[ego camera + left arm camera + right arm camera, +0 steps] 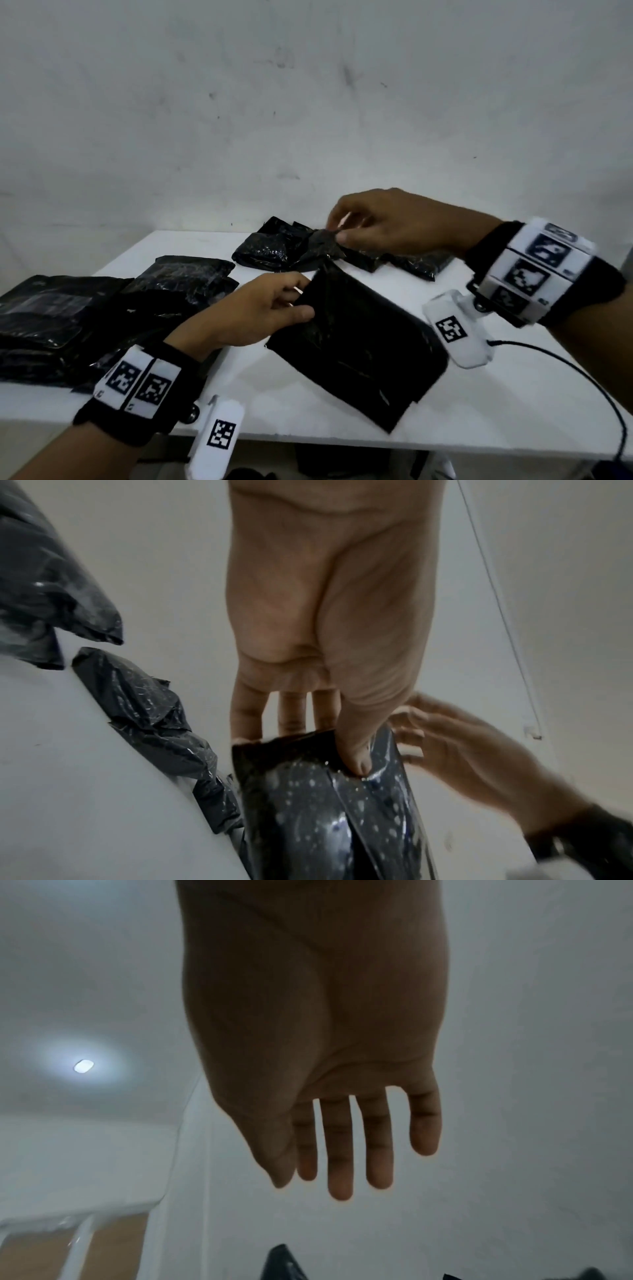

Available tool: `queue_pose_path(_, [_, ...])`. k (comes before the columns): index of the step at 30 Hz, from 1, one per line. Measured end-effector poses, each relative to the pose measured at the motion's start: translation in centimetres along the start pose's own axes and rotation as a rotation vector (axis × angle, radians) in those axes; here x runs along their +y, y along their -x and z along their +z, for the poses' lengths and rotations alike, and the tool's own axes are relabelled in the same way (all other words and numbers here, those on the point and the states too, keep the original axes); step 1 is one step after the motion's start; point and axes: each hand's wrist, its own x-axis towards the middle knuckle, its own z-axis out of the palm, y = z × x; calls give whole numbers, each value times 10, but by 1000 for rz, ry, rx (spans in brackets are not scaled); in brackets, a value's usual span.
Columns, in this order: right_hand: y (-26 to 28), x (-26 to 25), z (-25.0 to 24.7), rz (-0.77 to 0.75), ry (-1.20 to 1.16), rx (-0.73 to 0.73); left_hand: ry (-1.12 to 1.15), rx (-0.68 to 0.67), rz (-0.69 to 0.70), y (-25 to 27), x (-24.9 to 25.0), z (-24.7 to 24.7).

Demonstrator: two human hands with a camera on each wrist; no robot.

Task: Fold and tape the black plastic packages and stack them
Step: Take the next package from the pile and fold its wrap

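Package (356,339) edge in left hand (260,311) (right hand (387,222) beyond).

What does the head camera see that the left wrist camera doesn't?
Only the head camera shows the stack of packages on the left of the white table and the wristbands with black-and-white squares.

Only the left wrist camera shows the left thumb close up, pressing into the shiny black bag.

Both show the left hand pinching that bag's top edge, the right hand reaching in nearby, and crumpled bags behind.
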Motion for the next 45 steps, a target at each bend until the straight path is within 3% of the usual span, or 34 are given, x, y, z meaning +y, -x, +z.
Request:
queue_pose_path(2, [17,20,2,81,-177,125,124,109,-13,5,-8,-4])
queue_pose_path(5, [50,49,29,250,-643,294,250,260,-46,11,-16,-8])
queue_pose_path(7, [69,63,59,327,-871,268,315,299,-61,13,-19,-7])
queue_pose_path(11, [81,64,102,311,-1177,203,403,326,-61,11,-18,-1])
queue_pose_path(18, [80,57,116,280,-1226,381,558,268,-45,22,-30,-11])
queue_pose_path(21, [79,58,120,287,-1253,421,674,395,-3,17,-24,-11])
queue_pose_path(25, [75,54,127,278,-1281,425,410,593,44,-3,-11,21])
queue_pose_path(28, [76,55,129,275,-1313,439,351,649,153,-9,-11,31])
queue_pose_path(35, [78,57,135,223,-1324,473,392,663,97,-5,-11,32])
queue_pose_path(39, [77,54,140,106,-1149,577,395,676,68,-5,-18,33])
queue_pose_path(45, [77,52,134,62,-1138,430,486,607,106,-2,-25,30])
